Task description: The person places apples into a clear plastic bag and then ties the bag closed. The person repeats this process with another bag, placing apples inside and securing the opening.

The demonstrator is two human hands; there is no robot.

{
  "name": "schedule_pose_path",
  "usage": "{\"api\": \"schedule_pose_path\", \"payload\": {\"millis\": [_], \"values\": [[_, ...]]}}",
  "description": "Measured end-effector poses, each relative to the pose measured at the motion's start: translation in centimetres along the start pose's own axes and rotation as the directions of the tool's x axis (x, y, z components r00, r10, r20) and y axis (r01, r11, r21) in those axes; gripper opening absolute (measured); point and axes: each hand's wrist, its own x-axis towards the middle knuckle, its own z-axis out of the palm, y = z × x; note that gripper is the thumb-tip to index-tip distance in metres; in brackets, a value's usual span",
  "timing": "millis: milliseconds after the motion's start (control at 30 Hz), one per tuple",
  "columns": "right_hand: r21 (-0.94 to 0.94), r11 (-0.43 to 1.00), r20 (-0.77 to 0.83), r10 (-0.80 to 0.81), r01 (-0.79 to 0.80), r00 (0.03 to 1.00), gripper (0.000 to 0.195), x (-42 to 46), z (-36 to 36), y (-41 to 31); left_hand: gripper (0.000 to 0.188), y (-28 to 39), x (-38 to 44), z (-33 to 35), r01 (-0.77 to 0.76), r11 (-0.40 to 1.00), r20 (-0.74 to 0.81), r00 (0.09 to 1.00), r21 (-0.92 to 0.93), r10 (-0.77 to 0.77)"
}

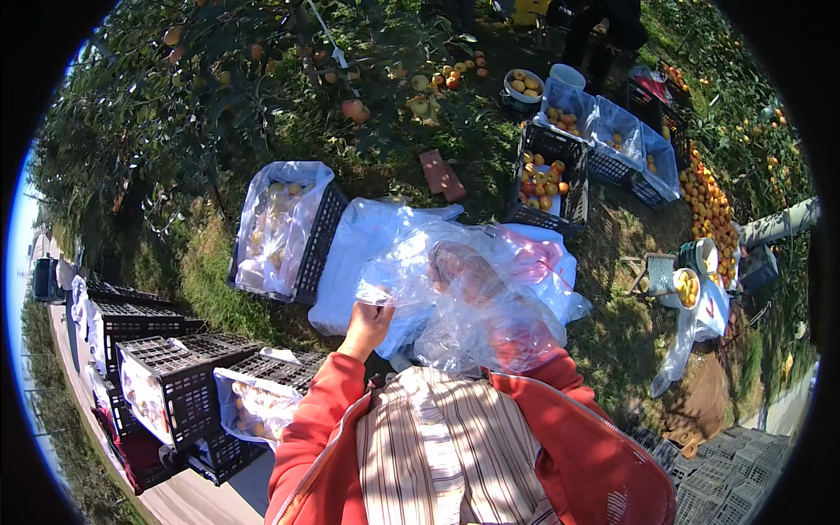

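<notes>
A clear plastic bag spreads in front of my chest. At its left edge my left hand pinches the plastic between thumb and fingers. My right hand is inside the bag and shows only blurred through the film, so its grip cannot be told. Beneath the bag lie white sheets or bags, with pink plastic at their right. Just left of them stands a black plastic crate with a translucent liner over apples.
Ahead to the right are a black crate of apples, lined crates and a bucket of apples. Stacked crates stand at the left. A person is at the top. A long apple pile lies at the right.
</notes>
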Motion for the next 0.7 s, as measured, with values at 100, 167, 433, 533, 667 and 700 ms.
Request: {"api": "schedule_pose_path", "payload": {"millis": [100,167,433,533,667,700], "values": [[-0.456,0.889,-0.213,-0.068,-0.037,0.975,0.045,1.0,4.9,-2.1,0.012,-3.1,-1.6,-1.1,0.059,0.989,-0.098,0.994,0.136,-0.046],[-0.096,0.986,-0.266,-0.155,0.134,0.951,0.059,-0.1,4.2,-0.6,0.014,-1.9,-1.0,-1.6,0.122,0.981,-0.095,0.990,0.150,-0.109],[0.373,0.910,0.012,-0.199,0.180,0.980,0.076,-0.6,3.2,1.8,0.016,-1.2,-0.4,-2.7,0.269,0.962,-0.203,0.946,0.048,-0.254],[0.324,0.940,0.002,-0.116,0.109,0.993,0.077,-1.5,5.1,1.4,0.017,-0.7,-0.5,-2.9,0.225,0.974,-0.251,0.943,-0.009,-0.220],[0.299,0.952,0.011,-0.079,0.072,0.997,0.079,-1.5,6.1,1.5,0.011,-3.2,-0.9,-2.3,0.149,0.989,-0.193,0.970,-0.016,-0.149],[0.300,0.952,0.019,-0.076,0.067,0.997,0.080,-1.1,6.1,1.7,0.010,-4.2,-1.3,-2.1,0.140,0.990,-0.170,0.975,-0.031,-0.143]]}}
